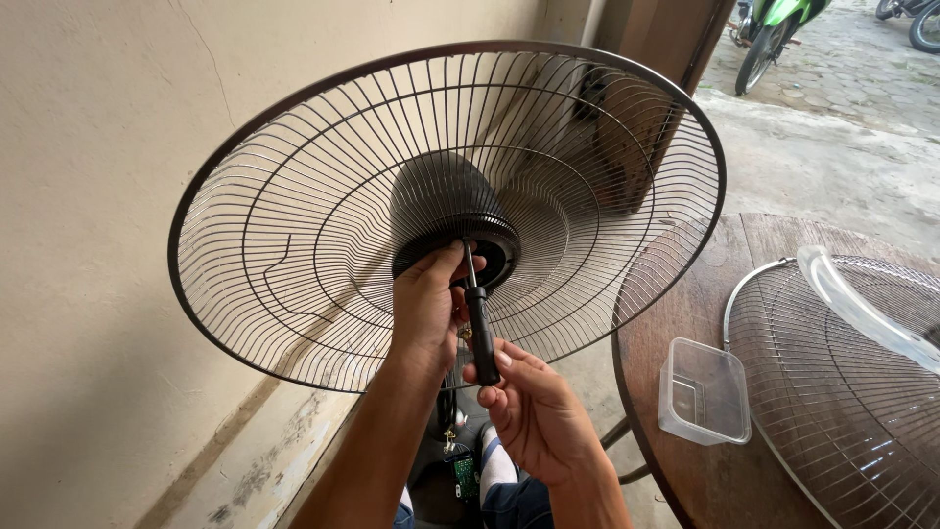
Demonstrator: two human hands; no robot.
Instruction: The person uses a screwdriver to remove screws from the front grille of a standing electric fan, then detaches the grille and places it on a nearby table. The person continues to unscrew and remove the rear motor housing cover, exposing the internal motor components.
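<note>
Both bare forearms rise from the bottom edge of the view, side by side and angled up toward the middle. The left hand [427, 306] is the higher of the 2, back of the hand toward the camera, wrist straight, fingers curled forward and the thumb lifted to the right at the top. The right hand [534, 407] sits lower and just to the right, palm turned partly up, fingers bent inward, with its thumb and fingertips [487, 371] pinched together. The 2 hands are close, nearly touching.
</note>
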